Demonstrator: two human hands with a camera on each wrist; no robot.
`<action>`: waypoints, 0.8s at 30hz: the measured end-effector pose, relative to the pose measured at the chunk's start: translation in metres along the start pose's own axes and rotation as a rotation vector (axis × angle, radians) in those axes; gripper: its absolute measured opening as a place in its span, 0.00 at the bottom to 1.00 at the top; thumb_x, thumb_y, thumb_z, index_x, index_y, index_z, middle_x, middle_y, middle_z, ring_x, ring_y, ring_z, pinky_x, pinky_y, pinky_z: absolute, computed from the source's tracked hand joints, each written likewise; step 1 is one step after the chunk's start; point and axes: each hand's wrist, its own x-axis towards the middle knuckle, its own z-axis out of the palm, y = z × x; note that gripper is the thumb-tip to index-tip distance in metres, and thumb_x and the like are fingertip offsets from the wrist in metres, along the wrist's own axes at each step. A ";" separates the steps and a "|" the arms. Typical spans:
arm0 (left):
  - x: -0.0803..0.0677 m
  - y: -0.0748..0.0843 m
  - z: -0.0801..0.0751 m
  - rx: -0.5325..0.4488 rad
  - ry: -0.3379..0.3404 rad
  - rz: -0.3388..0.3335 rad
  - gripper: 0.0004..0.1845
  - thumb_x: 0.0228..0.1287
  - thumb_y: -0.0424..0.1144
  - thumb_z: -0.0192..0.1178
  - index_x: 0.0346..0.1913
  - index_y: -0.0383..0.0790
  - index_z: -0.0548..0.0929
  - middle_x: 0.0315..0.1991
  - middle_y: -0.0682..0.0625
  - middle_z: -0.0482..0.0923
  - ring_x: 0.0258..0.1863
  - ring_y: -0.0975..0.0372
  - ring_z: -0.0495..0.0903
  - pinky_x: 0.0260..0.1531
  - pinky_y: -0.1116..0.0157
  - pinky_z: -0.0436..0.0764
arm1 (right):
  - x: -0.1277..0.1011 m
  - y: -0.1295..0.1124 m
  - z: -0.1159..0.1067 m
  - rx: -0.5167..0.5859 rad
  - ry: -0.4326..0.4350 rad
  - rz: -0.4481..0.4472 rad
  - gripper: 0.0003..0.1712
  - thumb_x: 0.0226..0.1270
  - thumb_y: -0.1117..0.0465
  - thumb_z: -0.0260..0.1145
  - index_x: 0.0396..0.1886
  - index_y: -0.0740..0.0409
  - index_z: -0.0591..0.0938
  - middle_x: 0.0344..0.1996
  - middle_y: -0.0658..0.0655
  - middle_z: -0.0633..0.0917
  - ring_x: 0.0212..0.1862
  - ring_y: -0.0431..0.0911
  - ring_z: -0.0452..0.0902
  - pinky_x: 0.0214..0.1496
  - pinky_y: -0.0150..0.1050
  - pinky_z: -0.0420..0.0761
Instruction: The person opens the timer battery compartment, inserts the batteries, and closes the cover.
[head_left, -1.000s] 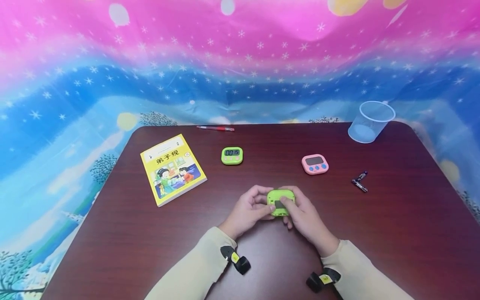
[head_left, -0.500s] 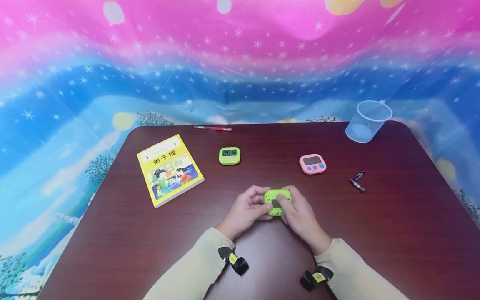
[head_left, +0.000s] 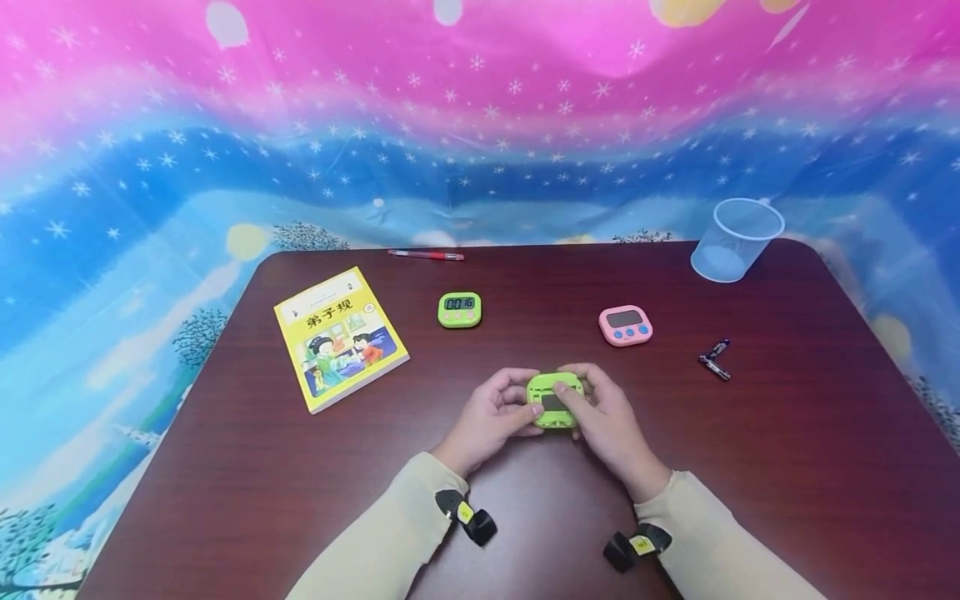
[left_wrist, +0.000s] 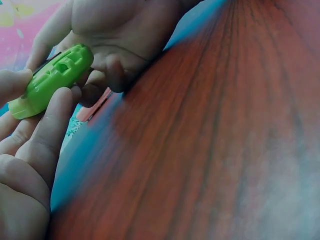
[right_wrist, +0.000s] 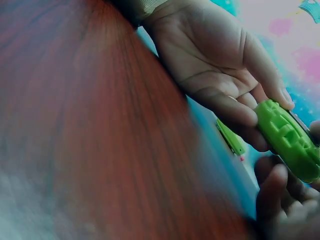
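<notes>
Both hands hold one green digital timer (head_left: 557, 414) above the table, its back with a dark rectangle facing up. My left hand (head_left: 487, 421) grips its left side, thumb on the back and fingers underneath. From the right, my right hand (head_left: 615, 429) pinches it, thumb over the dark rectangle. Slots show along the timer's green edge in the left wrist view, where the fingers (left_wrist: 57, 107) support it from below. A second green timer (head_left: 460, 311) lies face up beyond the hands, its display lit. Right of that is a pink timer (head_left: 626, 325) with a blank display.
Two small batteries (head_left: 716, 365) lie at the right. A mesh-like basket (head_left: 733, 246) stands at the back right corner. On the left lies a yellow book (head_left: 341, 337), with a red pen (head_left: 426, 255) along the table's back edge.
The held green timer tilts slightly and stays in both hands. The other green timer's display has gone from 15 to 16. The head view has shifted a little.
</notes>
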 end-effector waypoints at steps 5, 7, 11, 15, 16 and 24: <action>0.000 0.000 -0.001 0.026 -0.033 0.002 0.24 0.68 0.23 0.60 0.65 0.30 0.70 0.45 0.40 0.82 0.36 0.61 0.85 0.41 0.55 0.88 | 0.001 0.004 -0.006 -0.030 0.124 -0.158 0.15 0.65 0.65 0.72 0.51 0.62 0.83 0.41 0.59 0.86 0.37 0.42 0.81 0.37 0.29 0.81; 0.000 0.001 -0.002 0.035 -0.043 0.000 0.24 0.68 0.24 0.60 0.65 0.30 0.70 0.45 0.40 0.82 0.36 0.61 0.85 0.41 0.55 0.88 | 0.001 0.005 -0.009 -0.060 0.149 -0.201 0.14 0.63 0.66 0.74 0.48 0.60 0.85 0.42 0.57 0.86 0.37 0.42 0.81 0.38 0.29 0.81; 0.000 0.002 -0.002 0.041 -0.047 -0.009 0.24 0.67 0.23 0.60 0.65 0.30 0.70 0.44 0.41 0.82 0.35 0.61 0.85 0.41 0.55 0.88 | 0.003 0.006 -0.014 -0.107 0.158 -0.250 0.14 0.60 0.66 0.76 0.47 0.60 0.88 0.44 0.53 0.86 0.44 0.39 0.80 0.47 0.30 0.80; 0.000 0.002 -0.001 0.034 -0.044 -0.009 0.24 0.68 0.23 0.60 0.66 0.31 0.70 0.45 0.41 0.82 0.36 0.61 0.85 0.42 0.56 0.88 | 0.004 0.006 -0.017 -0.061 0.142 -0.271 0.13 0.60 0.68 0.75 0.46 0.63 0.88 0.42 0.54 0.87 0.48 0.40 0.79 0.54 0.30 0.77; 0.000 0.002 -0.001 0.034 -0.045 -0.005 0.24 0.68 0.24 0.60 0.66 0.31 0.70 0.45 0.39 0.82 0.36 0.61 0.85 0.42 0.56 0.88 | 0.004 0.005 -0.018 -0.047 0.141 -0.274 0.13 0.60 0.68 0.75 0.45 0.63 0.88 0.42 0.54 0.87 0.49 0.40 0.80 0.54 0.29 0.77; 0.001 0.003 -0.004 0.055 -0.021 -0.001 0.26 0.67 0.23 0.60 0.67 0.31 0.70 0.48 0.33 0.80 0.36 0.62 0.85 0.41 0.56 0.88 | 0.006 -0.002 -0.033 0.025 0.135 -0.171 0.16 0.62 0.67 0.74 0.50 0.67 0.86 0.37 0.50 0.88 0.40 0.40 0.83 0.44 0.29 0.84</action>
